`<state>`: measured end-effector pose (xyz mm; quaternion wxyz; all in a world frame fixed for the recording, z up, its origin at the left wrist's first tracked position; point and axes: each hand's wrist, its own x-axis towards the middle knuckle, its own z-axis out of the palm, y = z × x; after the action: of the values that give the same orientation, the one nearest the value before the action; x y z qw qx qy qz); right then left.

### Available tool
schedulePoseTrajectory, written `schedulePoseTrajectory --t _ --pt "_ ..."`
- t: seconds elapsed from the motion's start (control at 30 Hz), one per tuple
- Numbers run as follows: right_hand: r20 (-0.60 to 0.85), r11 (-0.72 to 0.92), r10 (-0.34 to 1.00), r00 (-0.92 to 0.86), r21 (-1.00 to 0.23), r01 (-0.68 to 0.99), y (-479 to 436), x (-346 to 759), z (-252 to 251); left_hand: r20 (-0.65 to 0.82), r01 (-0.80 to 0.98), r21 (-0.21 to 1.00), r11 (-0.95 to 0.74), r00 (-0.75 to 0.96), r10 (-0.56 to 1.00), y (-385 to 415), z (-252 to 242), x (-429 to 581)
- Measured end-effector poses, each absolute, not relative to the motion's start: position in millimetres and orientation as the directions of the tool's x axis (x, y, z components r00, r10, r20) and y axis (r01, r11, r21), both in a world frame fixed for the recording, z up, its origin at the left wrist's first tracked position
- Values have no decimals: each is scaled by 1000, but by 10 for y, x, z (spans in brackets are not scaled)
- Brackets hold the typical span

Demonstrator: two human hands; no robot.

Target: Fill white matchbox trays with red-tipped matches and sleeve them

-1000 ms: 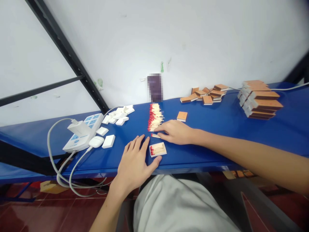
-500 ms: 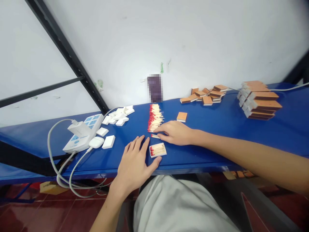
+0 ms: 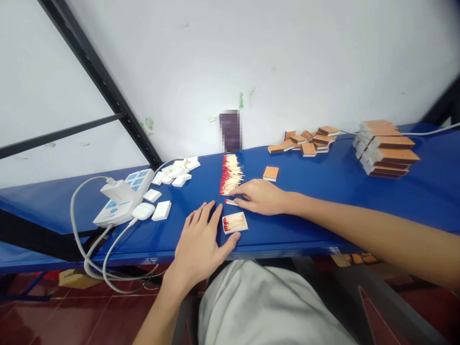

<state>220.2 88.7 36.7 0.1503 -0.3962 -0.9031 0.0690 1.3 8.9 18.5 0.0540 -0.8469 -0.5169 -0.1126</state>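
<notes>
My left hand (image 3: 201, 242) lies spread on the blue shelf, its thumb and index finger around the near-left side of a white matchbox tray (image 3: 246, 228). Red-headed matches (image 3: 235, 222) lie inside that tray. Just beyond it are a few loose matches (image 3: 230, 202), partly covered by my right hand (image 3: 264, 195). The right index finger reaches the near end of a long row of matches (image 3: 232, 175), heads to the left. Its thumb rests at the loose few, with a gap between the two tips. An orange matchbox (image 3: 270, 173) lies behind the right hand.
White matchbox trays (image 3: 178, 171) and a power strip (image 3: 124, 206) with cables stand at left. Orange matchboxes lie in a heap (image 3: 312, 141) at the back right, beside a stack of them (image 3: 390, 148). A blurred dark rectangle (image 3: 230, 130) is at the wall.
</notes>
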Motion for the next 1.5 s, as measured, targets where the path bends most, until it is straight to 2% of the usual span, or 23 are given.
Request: schedulePoseTrajectory --t 0.43,1.03,1.33,1.5 --pt "248 720 694 -676 -253 647 898 2229 384 243 890 25 -456 437 866 88 188 18" --pt "255 640 768 -587 -281 715 941 2172 343 254 887 24 -461 440 861 91 178 18" --pt "275 632 775 -570 -358 687 966 2141 321 251 888 15 -459 441 861 92 181 16" --pt "269 605 796 -542 -338 721 977 2130 302 263 885 20 -465 444 857 94 171 12"
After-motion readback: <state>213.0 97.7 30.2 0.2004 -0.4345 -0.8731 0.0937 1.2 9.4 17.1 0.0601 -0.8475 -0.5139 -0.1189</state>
